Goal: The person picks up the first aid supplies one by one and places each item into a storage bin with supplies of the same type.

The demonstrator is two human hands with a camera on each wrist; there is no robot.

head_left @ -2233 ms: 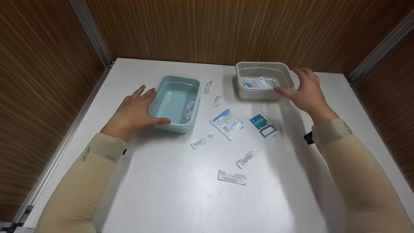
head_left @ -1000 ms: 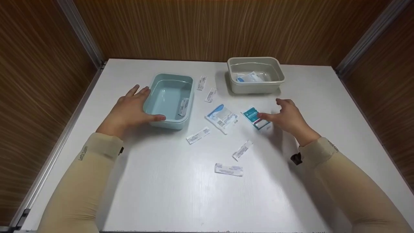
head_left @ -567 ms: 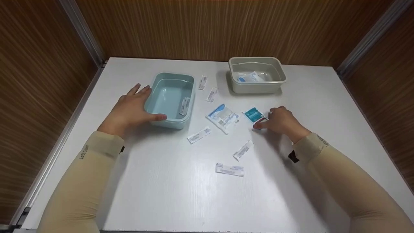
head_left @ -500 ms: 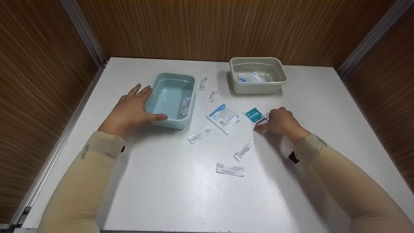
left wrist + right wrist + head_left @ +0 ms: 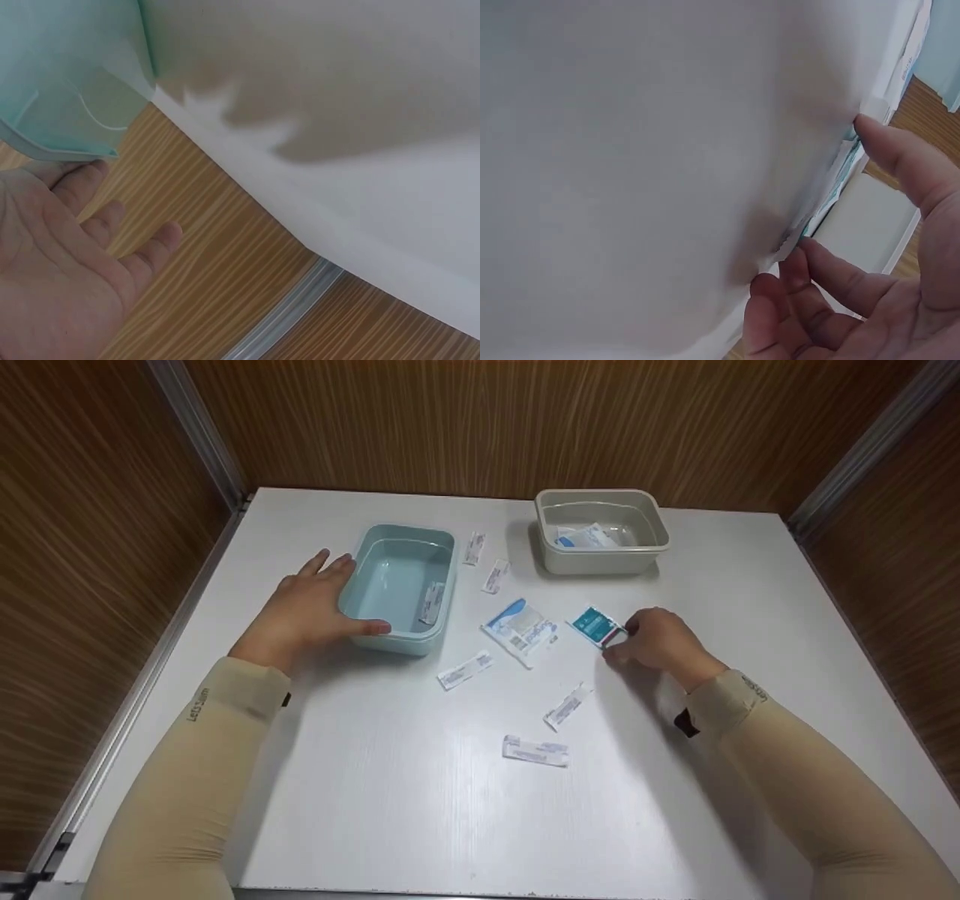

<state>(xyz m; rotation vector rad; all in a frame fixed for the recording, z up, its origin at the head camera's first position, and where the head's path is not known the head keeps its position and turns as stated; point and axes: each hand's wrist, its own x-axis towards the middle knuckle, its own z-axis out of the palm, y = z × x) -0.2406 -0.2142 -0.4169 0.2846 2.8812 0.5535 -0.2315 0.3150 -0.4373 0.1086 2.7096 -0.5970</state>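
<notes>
In the head view, my left hand (image 5: 304, 615) is at the left side of a light blue plastic bin (image 5: 409, 643), its thumb against the near rim and its fingers spread. The left wrist view shows the fingers (image 5: 94, 184) loosely extended, one touching the bin's rim (image 5: 45, 150). On the table, my right hand (image 5: 660, 645) pinches the near right end of a flat teal-and-white packet (image 5: 595, 624) between thumb and fingers. From the right wrist, the packet (image 5: 829, 191) appears edge-on between thumb (image 5: 900, 154) and fingertips. A white-and-blue packet (image 5: 521, 631) lies to its left.
A beige bin (image 5: 607, 561) at the back holds white-and-blue packets (image 5: 592, 536). One small white printed wrapper (image 5: 432, 603) lies inside the blue bin. Several more lie on the white table (image 5: 375, 810), including a near one (image 5: 535, 751). Wood-grain walls (image 5: 450, 427) enclose the back and sides.
My right hand has come from the beige bin's right side down to the teal packet, and its thumb and fingers have closed on the packet's end. The left hand has stayed at the blue bin.
</notes>
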